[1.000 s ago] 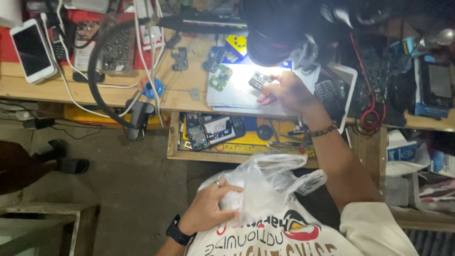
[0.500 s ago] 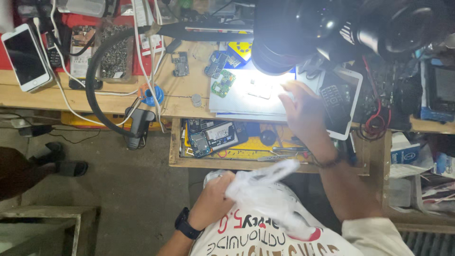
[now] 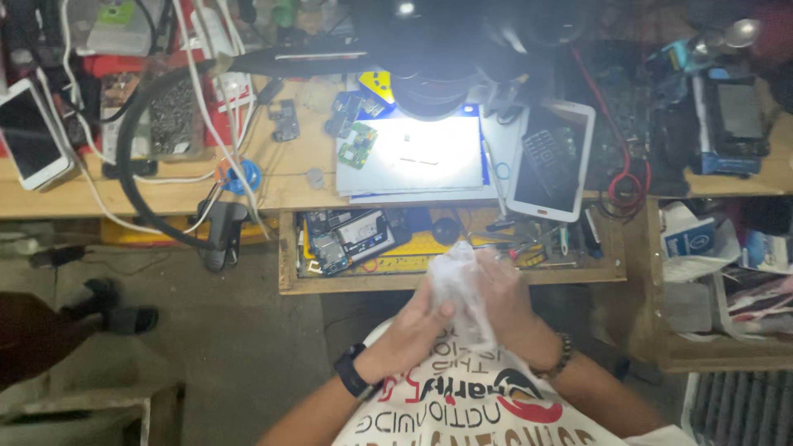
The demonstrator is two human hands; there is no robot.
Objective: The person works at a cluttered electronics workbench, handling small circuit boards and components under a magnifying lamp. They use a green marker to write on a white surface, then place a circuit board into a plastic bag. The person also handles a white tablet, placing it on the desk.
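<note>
Both hands, left hand (image 3: 413, 326) and right hand (image 3: 505, 301), are closing around a crumpled clear plastic bag (image 3: 458, 285) over the open wooden drawer (image 3: 450, 283), bunching apparently half done, neck not yet tied.

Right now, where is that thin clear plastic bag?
In the head view the clear plastic bag sits low and centre, bunched between the left hand and the right hand, just in front of the open drawer under the wooden bench.
</note>
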